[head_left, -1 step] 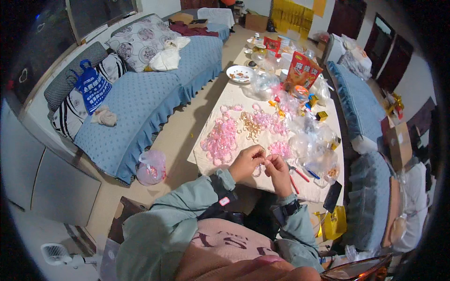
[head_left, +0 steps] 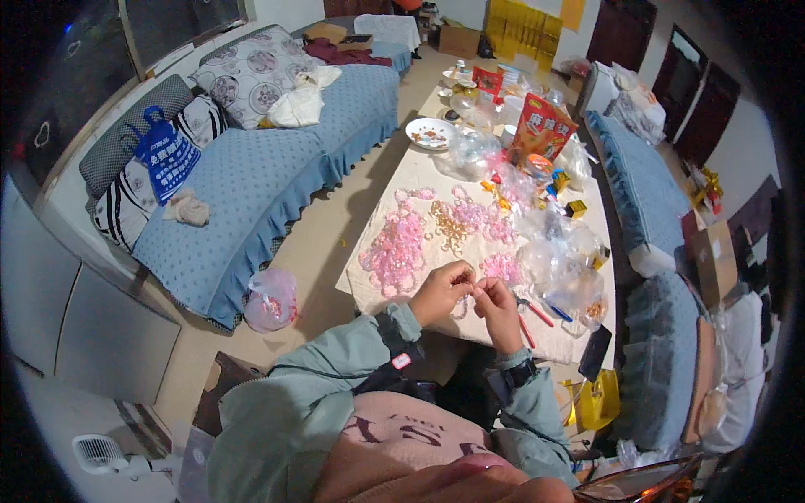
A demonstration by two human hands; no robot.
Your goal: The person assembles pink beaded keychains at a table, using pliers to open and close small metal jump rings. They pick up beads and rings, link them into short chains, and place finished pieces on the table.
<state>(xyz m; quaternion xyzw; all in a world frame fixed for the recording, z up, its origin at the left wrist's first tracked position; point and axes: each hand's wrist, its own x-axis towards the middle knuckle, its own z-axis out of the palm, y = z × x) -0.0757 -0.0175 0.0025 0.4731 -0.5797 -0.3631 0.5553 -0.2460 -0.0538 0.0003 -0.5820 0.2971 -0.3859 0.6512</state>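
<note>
Over the near edge of the table, my left hand [head_left: 443, 292] and my right hand [head_left: 498, 312] meet fingertip to fingertip, both closed in a pinch. A short strand of pale beads [head_left: 460, 308] hangs beneath the joined fingers, which hide most of it. Ahead and to the left lies a big heap of pink beaded strands [head_left: 396, 251]. Gold rings [head_left: 450, 228] are piled beside it, and a smaller cluster of pink beads [head_left: 501, 267] sits just beyond my right hand. Red-handled pliers [head_left: 537, 315] rest on the cloth right of that hand.
Clear plastic bags [head_left: 558, 256] crowd the table's right side, with a blue pen-like tool [head_left: 560, 313] near them. A dark phone [head_left: 594, 352] lies at the right edge. Farther back stand a white plate [head_left: 431, 133] and a red food packet [head_left: 542, 127]. Sofas flank the table.
</note>
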